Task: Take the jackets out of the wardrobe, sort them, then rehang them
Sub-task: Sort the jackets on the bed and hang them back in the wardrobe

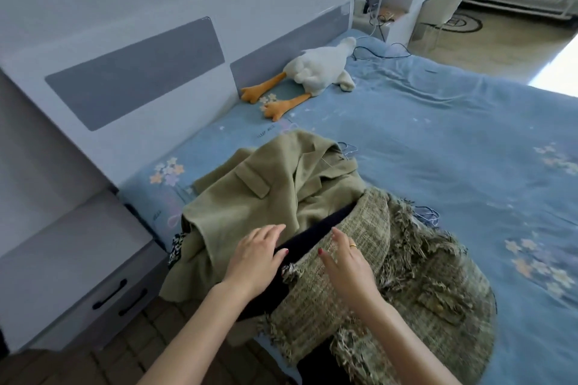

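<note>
A pile of jackets lies at the near corner of the bed. On the left is a plain olive jacket (275,187) with a flap pocket. On the right lies a green tweed jacket (406,278) with frayed fringe edges. A dark navy garment (316,237) shows between them. My left hand (256,259) hovers with relaxed fingers over the navy garment and the olive jacket's hem. My right hand (347,262), wearing a gold ring, rests flat with straight fingers on the tweed jacket. Thin blue wire hangers (427,214) poke out from under the pile.
The blue flowered bedspread (469,141) stretches to the right. A white plush goose (312,72) lies by the grey and white headboard (134,72). A grey nightstand with drawers (78,275) stands at the left. A desk and chair (444,6) are far back.
</note>
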